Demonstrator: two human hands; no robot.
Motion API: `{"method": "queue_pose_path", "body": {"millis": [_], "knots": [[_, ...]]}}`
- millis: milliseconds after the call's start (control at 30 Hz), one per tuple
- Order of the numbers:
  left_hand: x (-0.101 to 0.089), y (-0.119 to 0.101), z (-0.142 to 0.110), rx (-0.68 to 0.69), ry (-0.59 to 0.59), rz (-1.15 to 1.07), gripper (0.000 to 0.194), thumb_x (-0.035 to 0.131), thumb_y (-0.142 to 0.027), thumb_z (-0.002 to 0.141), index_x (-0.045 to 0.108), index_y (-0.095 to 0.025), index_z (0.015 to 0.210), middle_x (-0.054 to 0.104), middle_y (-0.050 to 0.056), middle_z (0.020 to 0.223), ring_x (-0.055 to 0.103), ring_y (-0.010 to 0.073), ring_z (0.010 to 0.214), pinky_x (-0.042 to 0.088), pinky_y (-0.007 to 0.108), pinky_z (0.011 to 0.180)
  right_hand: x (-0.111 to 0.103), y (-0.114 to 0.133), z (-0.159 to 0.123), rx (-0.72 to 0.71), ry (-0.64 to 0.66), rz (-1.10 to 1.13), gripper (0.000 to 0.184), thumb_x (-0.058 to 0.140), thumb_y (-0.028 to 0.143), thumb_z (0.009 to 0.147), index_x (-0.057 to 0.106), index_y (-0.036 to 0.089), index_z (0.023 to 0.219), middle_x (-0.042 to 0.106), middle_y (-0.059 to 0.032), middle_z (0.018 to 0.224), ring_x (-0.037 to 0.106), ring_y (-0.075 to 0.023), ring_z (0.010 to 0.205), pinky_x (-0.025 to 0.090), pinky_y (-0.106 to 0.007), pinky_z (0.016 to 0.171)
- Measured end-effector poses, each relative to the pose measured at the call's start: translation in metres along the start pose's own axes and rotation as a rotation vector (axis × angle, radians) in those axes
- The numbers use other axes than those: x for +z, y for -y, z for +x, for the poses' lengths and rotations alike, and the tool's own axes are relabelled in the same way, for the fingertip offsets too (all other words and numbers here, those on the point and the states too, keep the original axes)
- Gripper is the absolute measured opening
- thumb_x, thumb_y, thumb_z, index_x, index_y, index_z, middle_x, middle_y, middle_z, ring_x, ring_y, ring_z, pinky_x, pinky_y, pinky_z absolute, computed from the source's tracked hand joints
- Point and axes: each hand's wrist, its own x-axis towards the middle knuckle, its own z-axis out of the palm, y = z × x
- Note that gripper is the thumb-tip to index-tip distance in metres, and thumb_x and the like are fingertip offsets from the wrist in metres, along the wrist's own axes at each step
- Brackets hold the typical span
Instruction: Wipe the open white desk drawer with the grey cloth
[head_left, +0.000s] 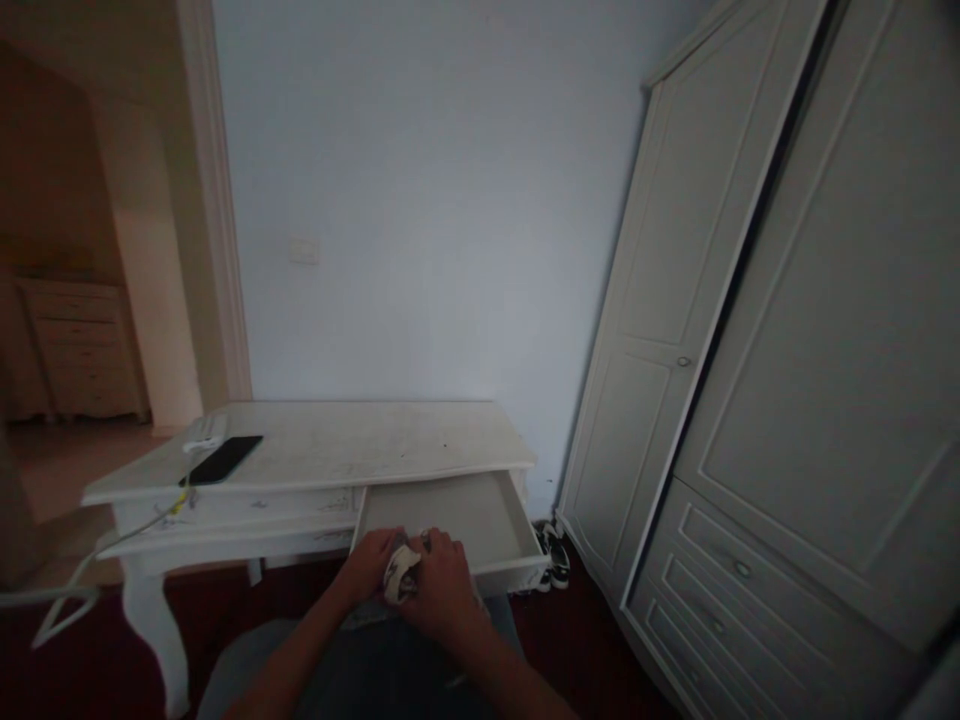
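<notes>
Both hands meet in front of an open drawer (pixel 450 510) of a white desk (pixel 360 435). Between them is a bunched piece of patterned cloth (pixel 401 575), pale with dark markings. My left hand (pixel 373 562) closes on its left side. My right hand (pixel 448 580) wraps round it from the right, with the fingers curled. The cloth's exact kind cannot be made out, and much of it is hidden by the fingers. The hands are above my lap, just short of the drawer's front edge.
A dark phone (pixel 223 460) lies on the desk's left end, beside a white object (pixel 205 433) and a pale cable (pixel 142 520). Dark-and-white shoes (pixel 555 555) stand on the red floor, right of the drawer. A large wardrobe (pixel 637 400) fills the right side.
</notes>
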Motion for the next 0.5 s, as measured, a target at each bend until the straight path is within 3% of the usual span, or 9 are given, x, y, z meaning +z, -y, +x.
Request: {"method": "queue_pose_path", "body": {"millis": [200,367,500], "knots": [[0.001,-0.004,0.001,0.017,0.010,-0.002,0.065,0.028,-0.065,0.096,0.074,-0.021,0.083,0.080,0.010,0.090,0.069,0.0269,0.090,0.052,0.037,0.089,-0.007,-0.016,0.007,-0.037,0.118,0.003,0.049,0.076,0.060,0.079,0.071,0.026,0.114,0.068,-0.0093,0.106,0.065,-0.0278,0.097,0.048,-0.037,0.083],[0.000,0.015,0.002,0.105,-0.028,0.021,0.055,0.039,-0.066,0.093,0.075,-0.024,0.097,0.079,0.010,0.101,0.069,0.0275,0.099,0.052,0.040,0.097,-0.005,-0.012,0.015,-0.091,0.170,-0.017,0.061,0.073,0.074,0.075,0.071,0.024,0.110,0.069,-0.0098,0.100,0.066,-0.0287,0.091,0.050,-0.038,0.082],[0.002,0.027,0.002,0.200,-0.115,0.072,0.056,0.039,-0.071,0.094,0.073,-0.025,0.092,0.076,0.010,0.089,0.069,0.0271,0.092,0.054,0.041,0.095,0.002,-0.009,0.013,-0.224,0.114,-0.021,0.074,0.072,0.078,0.073,0.065,0.026,0.125,0.068,-0.0105,0.109,0.064,-0.0309,0.100,0.049,-0.043,0.088]]}}
